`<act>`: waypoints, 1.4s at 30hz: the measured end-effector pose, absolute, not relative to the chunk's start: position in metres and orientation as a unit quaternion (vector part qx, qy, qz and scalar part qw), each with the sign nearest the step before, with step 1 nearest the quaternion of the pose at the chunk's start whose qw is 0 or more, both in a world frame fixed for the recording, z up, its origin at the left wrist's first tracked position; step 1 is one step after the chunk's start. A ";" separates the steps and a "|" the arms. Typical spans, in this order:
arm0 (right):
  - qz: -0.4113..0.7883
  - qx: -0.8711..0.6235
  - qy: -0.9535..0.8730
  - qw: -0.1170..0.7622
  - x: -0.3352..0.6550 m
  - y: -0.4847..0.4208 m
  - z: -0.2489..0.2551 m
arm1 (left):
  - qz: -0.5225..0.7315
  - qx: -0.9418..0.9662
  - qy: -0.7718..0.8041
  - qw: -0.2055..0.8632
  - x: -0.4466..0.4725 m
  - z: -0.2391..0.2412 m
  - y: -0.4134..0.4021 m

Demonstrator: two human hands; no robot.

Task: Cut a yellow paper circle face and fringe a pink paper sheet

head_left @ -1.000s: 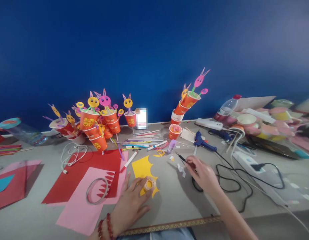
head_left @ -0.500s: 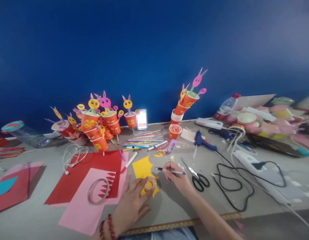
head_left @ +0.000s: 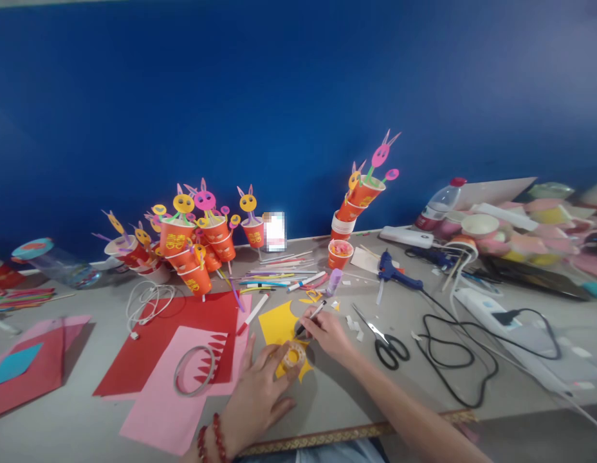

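My right hand (head_left: 327, 331) is closed round a black-and-silver pen (head_left: 318, 310), its tip down at the yellow paper (head_left: 275, 320) beside a ring. That ring, a small roll of tape (head_left: 294, 355) by its look, lies flat on the paper. My left hand (head_left: 260, 379) rests palm down with fingers spread, its fingertips pressing on the roll's left edge and the paper. Curved bites are cut from the paper's right side. Pink paper (head_left: 158, 386) with a row of pointed cuts lies left of my hand, a grey ring (head_left: 179, 376) on top.
Black-handled scissors (head_left: 390, 350) and a blue glue gun (head_left: 392, 273) with its cord lie to the right. A white power strip (head_left: 511, 334) is beyond them. Stacked red paper cups (head_left: 190, 276) with rabbit figures stand at the back left. Red paper (head_left: 129, 360) is on the left.
My right hand has moved slightly left, and the pen has swung from nearly level to tip-down against the yellow paper by the roll. My left hand keeps its place on the roll.
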State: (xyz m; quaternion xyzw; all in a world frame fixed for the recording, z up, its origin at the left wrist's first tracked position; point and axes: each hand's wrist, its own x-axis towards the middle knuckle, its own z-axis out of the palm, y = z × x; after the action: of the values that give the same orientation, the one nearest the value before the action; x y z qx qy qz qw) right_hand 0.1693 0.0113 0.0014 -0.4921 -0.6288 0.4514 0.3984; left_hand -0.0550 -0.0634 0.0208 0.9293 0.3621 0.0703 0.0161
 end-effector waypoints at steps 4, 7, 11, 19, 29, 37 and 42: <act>0.447 -0.485 -0.646 0.384 0.168 0.011 -0.001 | 0.078 0.929 0.362 0.016 -0.055 0.021 -0.063; 0.450 -0.482 -0.652 0.374 0.167 0.012 -0.004 | 0.078 0.929 0.361 0.016 -0.055 0.021 -0.063; 0.452 -0.480 -0.656 0.367 0.166 0.012 -0.006 | 0.071 0.930 0.360 0.013 -0.055 0.021 -0.063; 0.433 -0.472 -0.676 0.364 0.169 0.005 -0.001 | 0.077 0.929 0.362 0.019 -0.054 0.020 -0.063; 0.390 -0.501 -0.685 0.357 0.181 -0.013 0.005 | 0.088 0.929 0.358 -0.004 -0.054 0.021 -0.061; 0.336 -0.527 -0.695 0.356 0.185 -0.040 0.002 | 0.097 0.931 0.351 -0.005 -0.057 0.016 -0.061; 0.274 -0.532 -0.715 0.361 0.182 -0.055 0.001 | 0.095 0.931 0.352 0.003 -0.057 0.016 -0.061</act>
State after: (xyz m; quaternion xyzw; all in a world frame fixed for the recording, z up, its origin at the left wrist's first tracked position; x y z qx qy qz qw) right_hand 0.1817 -0.0550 0.0008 -0.5325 -0.7148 0.2744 0.3609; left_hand -0.0572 -0.0612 0.0157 0.9311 0.3522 0.0946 0.0033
